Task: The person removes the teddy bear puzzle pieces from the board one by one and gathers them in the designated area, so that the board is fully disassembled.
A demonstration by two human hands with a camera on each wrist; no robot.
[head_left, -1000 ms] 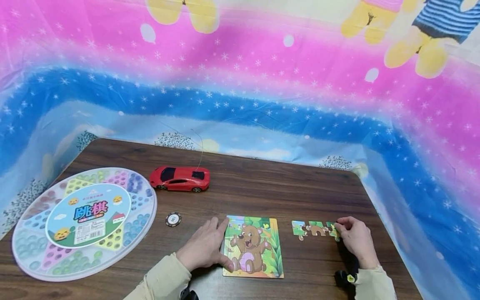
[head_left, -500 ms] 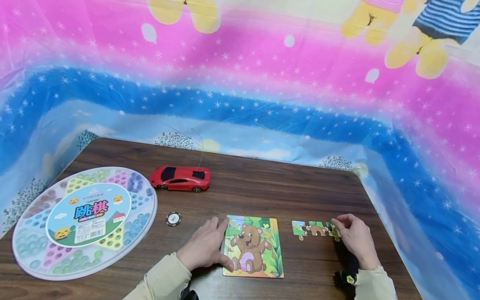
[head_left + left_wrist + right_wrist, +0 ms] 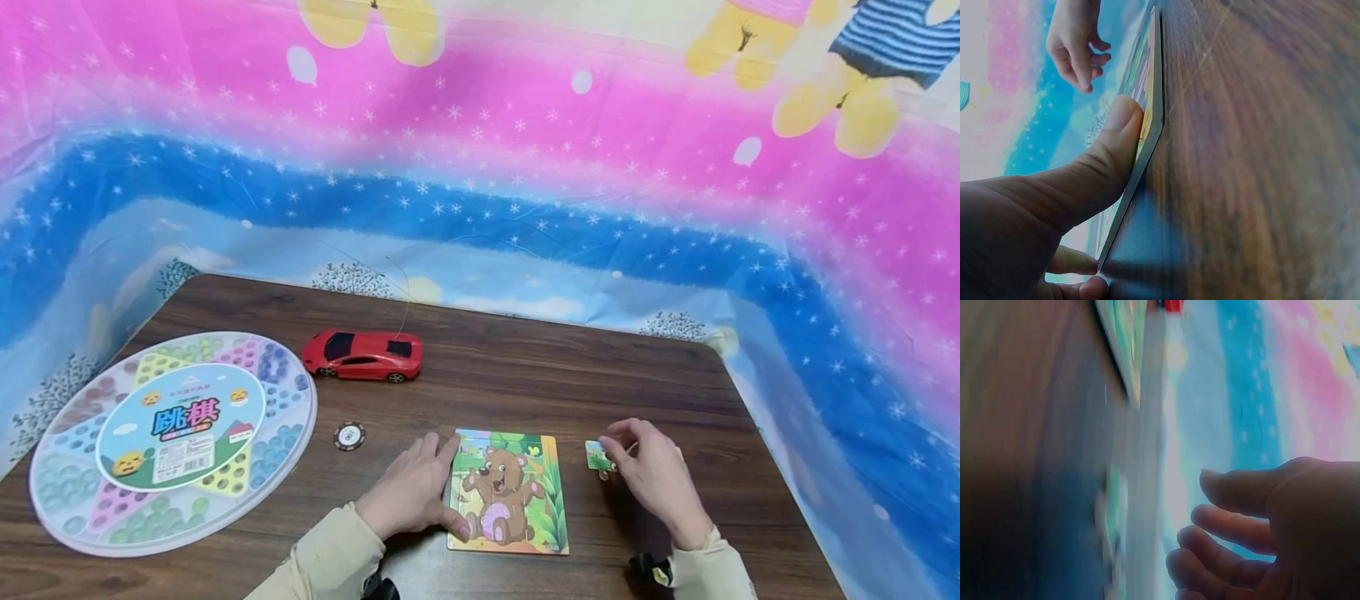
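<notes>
While the left hand is pressed flat on the bear puzzle board's left edge, thumb on top, loose pieces just right of it are hovered over by the right hand, fingers relaxed & apart; red toy car sits farther back on the surface.

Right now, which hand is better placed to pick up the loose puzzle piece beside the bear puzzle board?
The right hand. It hovers over the loose puzzle piece, its fingers loosely curled just above. The left hand is on the far side, its thumb pressing the bear puzzle board down.
</notes>
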